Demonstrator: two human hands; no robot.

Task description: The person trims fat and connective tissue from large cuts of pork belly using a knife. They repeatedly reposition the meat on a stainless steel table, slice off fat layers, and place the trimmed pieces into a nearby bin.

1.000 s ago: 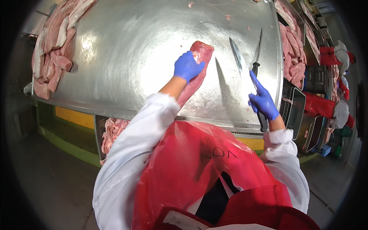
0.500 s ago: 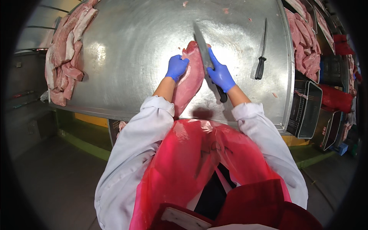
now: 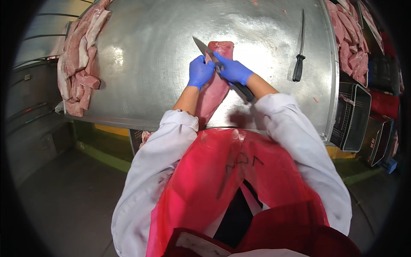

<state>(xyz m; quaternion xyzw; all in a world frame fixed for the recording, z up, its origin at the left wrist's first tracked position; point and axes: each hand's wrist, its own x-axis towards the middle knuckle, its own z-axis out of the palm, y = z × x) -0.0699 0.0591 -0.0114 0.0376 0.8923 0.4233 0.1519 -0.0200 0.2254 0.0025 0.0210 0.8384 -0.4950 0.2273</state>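
A long piece of pale pink meat (image 3: 214, 96) lies lengthwise on the steel table in front of me, its near end close to my apron. My left hand (image 3: 201, 72), in a blue glove, is closed on the meat's left edge, near the far end. Also gloved in blue, my right hand (image 3: 235, 70) grips a knife with a black handle (image 3: 244, 91). The blade (image 3: 200, 43) slants across the meat, its tip out past the left edge. My right fingers hide the middle of the knife.
A sharpening steel (image 3: 300, 51) with a black handle lies to the right on the steel table (image 3: 150, 64). Stacked meat pieces (image 3: 77, 64) line the left edge. More meat (image 3: 350, 43) fills a container beyond the right edge, with a black crate (image 3: 357, 115) nearer me.
My right hand has brought the knife left over the meat, and the blade has turned from near upright to a leftward slant. My left hand stays on the meat's left edge.
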